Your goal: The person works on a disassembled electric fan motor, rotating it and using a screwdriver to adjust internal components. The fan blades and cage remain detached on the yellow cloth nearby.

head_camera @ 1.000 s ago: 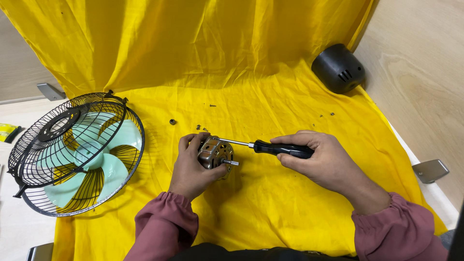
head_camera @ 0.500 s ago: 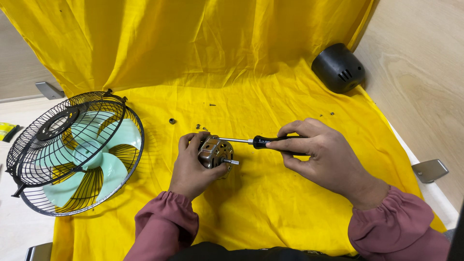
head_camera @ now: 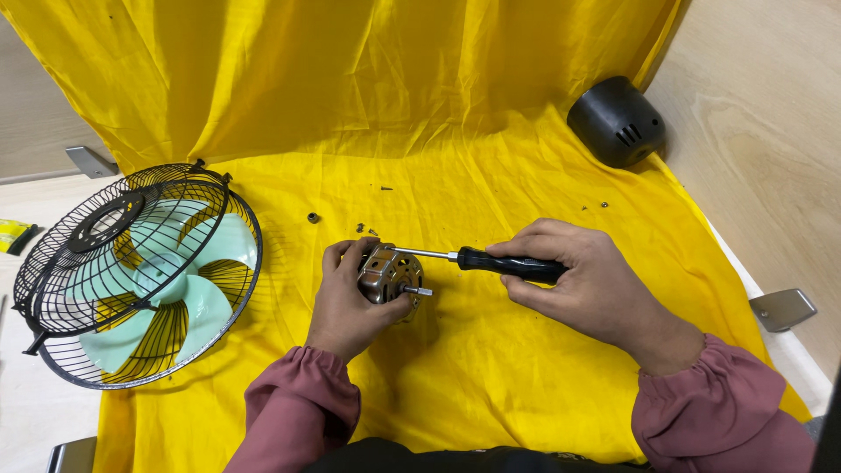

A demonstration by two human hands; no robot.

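- The left hand (head_camera: 346, 302) cups a small metal fan motor (head_camera: 390, 276) at the middle of the yellow cloth (head_camera: 491, 377), fingers wrapped around its body to keep it steady, shaft pointing toward the person.
- The right hand (head_camera: 583, 280) closes around the black handle of a screwdriver (head_camera: 491, 261), which comes in level from three o'clock; its tip meets the motor's top edge.
- A wire cage with pale green blades (head_camera: 131, 271) lies at nine o'clock.
- A black cover (head_camera: 616, 121) sits at one o'clock.
- Loose screws (head_camera: 363, 229) lie just beyond the motor at twelve, within reach.
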